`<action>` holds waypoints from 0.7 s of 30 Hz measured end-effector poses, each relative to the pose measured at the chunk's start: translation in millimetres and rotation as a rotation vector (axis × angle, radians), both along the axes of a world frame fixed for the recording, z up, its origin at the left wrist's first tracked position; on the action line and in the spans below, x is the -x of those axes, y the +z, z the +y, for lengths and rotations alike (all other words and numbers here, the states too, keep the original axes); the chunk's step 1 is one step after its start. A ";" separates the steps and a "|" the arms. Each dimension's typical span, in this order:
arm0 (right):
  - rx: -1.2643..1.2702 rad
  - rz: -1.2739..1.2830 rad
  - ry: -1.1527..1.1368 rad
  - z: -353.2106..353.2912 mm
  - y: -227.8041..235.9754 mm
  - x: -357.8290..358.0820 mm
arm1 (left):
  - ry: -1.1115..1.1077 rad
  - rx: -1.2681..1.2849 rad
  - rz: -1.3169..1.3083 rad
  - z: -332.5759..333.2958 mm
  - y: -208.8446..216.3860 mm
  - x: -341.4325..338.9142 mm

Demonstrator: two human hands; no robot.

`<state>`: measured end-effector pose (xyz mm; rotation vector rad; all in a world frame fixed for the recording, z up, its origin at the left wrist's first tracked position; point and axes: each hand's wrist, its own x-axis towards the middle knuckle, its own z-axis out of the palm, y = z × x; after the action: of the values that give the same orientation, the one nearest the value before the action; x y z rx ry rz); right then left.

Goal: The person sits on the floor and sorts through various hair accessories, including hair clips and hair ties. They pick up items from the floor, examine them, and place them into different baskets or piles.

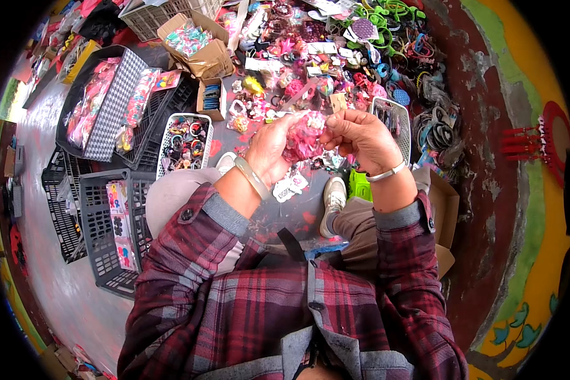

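Observation:
My left hand (pixel 269 149) is closed around a clear bag of pink hair accessories (pixel 304 136), held up in front of my knees. My right hand (pixel 367 140) pinches at the bag's right edge, thumb against the fingertips; what exactly lies between them is too small to make out. Below the hands, small white printed cards (pixel 290 185) lie on the floor between my shoes. Beyond the bag spreads a heap of colourful hair accessories (pixel 291 88), mostly pink and red, with cards among them.
To the left stand a white basket of hair ties (pixel 185 140), a black crate (pixel 107 218) and a long black tray of packets (pixel 76 120). An open cardboard box (pixel 202 54) sits at the far left. On the right are another white basket (pixel 404 130) and a bright green object (pixel 360 186).

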<state>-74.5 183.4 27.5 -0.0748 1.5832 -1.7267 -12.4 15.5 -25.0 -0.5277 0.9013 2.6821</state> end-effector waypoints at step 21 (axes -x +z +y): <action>-0.501 1.552 0.073 1.3 21.2 -6.3 | -0.058 1.239 0.468 8.9 -1.1 1.2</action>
<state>-68.2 184.7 48.7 -1.4613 2.9179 -1.0088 -13.6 24.4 -26.0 -0.0310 2.6159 1.8932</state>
